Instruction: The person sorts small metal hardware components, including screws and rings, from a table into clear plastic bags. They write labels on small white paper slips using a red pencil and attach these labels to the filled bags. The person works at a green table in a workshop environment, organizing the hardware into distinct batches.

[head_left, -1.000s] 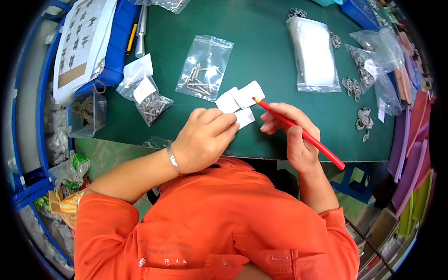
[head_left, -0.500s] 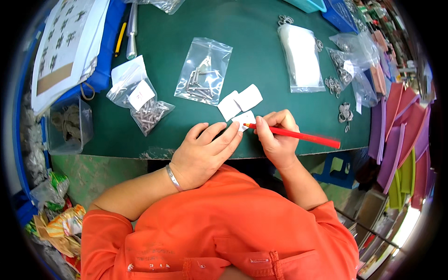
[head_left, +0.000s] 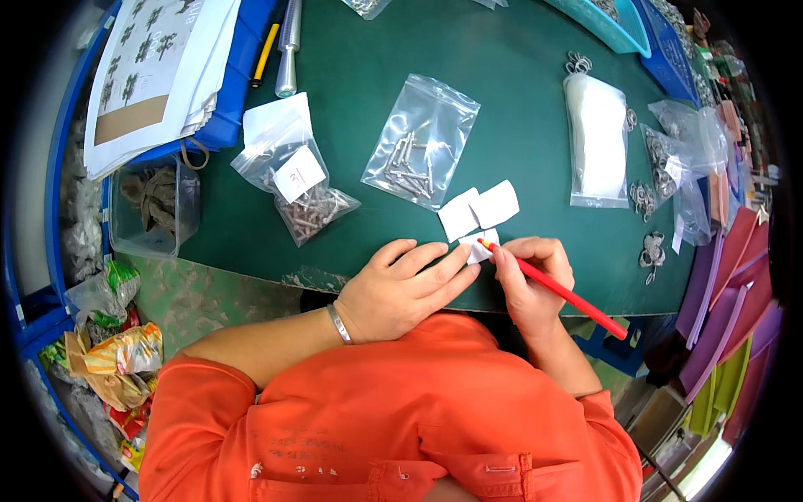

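The right grip (head_left: 534, 280) is closed around a red pencil (head_left: 577, 304), pinching it near its sharpened end; the shaft slants out toward four o'clock, the tip toward ten. The left grip (head_left: 410, 280) lies flattened, palm down, fingers stretched and slightly parted, clasping nothing. A small white slip (head_left: 478, 253) lies on the green worktop (head_left: 535, 109) at two o'clock from the left grip, whose fingertips touch it, and at ten o'clock from the right grip, under the pencil tip. Just beyond the slip, toward twelve o'clock, lie two more slips (head_left: 495, 203). Farther off, a clear bag of metal pieces (head_left: 311, 219) rests between nine and ten o'clock, a flatter bag (head_left: 435, 113) at eleven, and a stack of clear bags (head_left: 597, 138) between one and two.
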A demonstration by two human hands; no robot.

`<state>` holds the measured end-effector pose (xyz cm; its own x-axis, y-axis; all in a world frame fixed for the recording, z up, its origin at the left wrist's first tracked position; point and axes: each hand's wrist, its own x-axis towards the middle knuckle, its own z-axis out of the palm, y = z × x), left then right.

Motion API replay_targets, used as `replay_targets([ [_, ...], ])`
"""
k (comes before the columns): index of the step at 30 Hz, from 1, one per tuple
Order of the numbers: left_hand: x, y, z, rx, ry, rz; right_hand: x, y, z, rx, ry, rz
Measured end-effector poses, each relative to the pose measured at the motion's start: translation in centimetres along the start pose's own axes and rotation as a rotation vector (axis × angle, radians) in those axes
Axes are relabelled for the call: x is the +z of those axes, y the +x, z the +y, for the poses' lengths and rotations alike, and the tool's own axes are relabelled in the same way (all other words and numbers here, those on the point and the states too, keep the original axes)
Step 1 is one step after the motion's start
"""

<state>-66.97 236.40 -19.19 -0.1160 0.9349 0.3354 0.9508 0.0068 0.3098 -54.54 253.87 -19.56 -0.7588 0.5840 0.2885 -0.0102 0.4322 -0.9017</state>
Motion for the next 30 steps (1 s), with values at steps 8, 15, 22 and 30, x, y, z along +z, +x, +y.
replay_targets([
  [8,-0.2,0.3,-0.2,0.041,0.033,-0.006,0.5,2.7,-1.0,-0.063,0.081,-0.059],
  [15,0.5,0.0,-0.4,0.023,-0.067,0.061,4.1,8.4,-1.4,-0.457,-0.19,-0.266],
  [22,1.4,-0.3,-0.7,0.026,-0.147,0.145,4.7,8.5,-1.1,-0.503,-0.279,-0.416],
  [30,1.5,-0.2,-1.1,0.039,-0.159,0.143,4.2,8.2,-0.9,-0.527,-0.328,-0.463],
])
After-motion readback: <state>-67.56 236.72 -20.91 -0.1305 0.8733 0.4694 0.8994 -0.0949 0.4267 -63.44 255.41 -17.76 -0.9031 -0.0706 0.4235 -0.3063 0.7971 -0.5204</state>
